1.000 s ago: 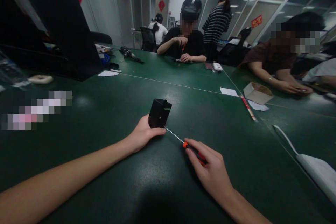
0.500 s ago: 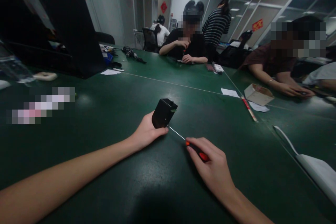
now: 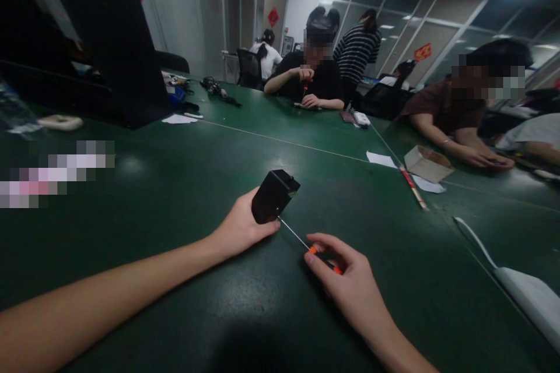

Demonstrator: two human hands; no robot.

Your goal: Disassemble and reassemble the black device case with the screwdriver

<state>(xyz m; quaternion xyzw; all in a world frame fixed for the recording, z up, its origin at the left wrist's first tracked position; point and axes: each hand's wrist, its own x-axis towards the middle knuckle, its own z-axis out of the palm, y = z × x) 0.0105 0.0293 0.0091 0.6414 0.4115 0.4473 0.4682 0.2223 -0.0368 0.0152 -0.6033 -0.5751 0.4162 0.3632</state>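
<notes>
Above the green table, my left hand [image 3: 245,220] is closed around a black box-shaped device [image 3: 275,195], its thumb along the lower edge. The device is tilted, with a small knob on top and a greenish mark on one side. My right hand [image 3: 350,280] grips a screwdriver [image 3: 313,249] by its black and orange handle, thumb and fingers near the front end. The thin metal shaft runs up and left to the device's lower right edge beside my left thumb. Whether the tip sits in a screw is too small to tell.
A dark upright panel [image 3: 126,52] stands at left. An open cardboard box [image 3: 429,163], papers [image 3: 381,159] and a red-wrapped stick [image 3: 412,187] lie to the right, with a white object [image 3: 527,285] nearer. Across the table a person [image 3: 306,81] works; another person [image 3: 464,111] sits at right.
My right hand has shifted slightly down and left, and its fingers have turned on the screwdriver handle. The device sits slightly lower in view and leans a little more.
</notes>
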